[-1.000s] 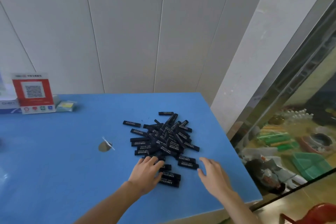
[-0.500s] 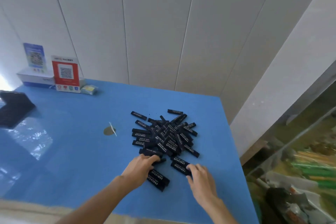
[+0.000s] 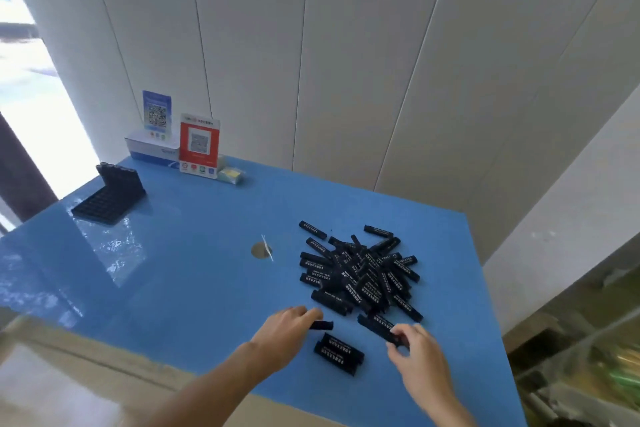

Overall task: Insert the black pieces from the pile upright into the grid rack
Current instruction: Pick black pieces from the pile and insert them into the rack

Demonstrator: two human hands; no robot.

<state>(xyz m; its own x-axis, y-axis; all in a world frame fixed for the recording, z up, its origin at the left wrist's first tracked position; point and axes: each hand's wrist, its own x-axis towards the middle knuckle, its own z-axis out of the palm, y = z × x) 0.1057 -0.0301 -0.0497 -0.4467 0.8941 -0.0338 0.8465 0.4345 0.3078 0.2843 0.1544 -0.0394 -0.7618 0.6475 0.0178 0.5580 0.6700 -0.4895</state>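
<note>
A pile of black rectangular pieces (image 3: 363,274) with white lettering lies on the blue table (image 3: 194,270), right of centre. My left hand (image 3: 285,331) holds one black piece (image 3: 322,325) at the pile's near edge. My right hand (image 3: 417,354) pinches the end of another black piece (image 3: 379,328) with thumb and fingers. Two or three pieces (image 3: 339,352) lie side by side between my hands. The black grid rack (image 3: 109,199) sits at the far left of the table, with a row of pieces standing along its back edge.
A red QR-code sign (image 3: 200,146), a blue sign (image 3: 157,114) on a white box (image 3: 152,149) and a small packet (image 3: 230,175) stand against the wall. A round hole (image 3: 260,250) marks the table's middle. A glass case lies to the right.
The view swung left, bringing the grid rack into sight. My left hand lifted off the near pieces with one in its fingers. My right hand closed on a piece's end.
</note>
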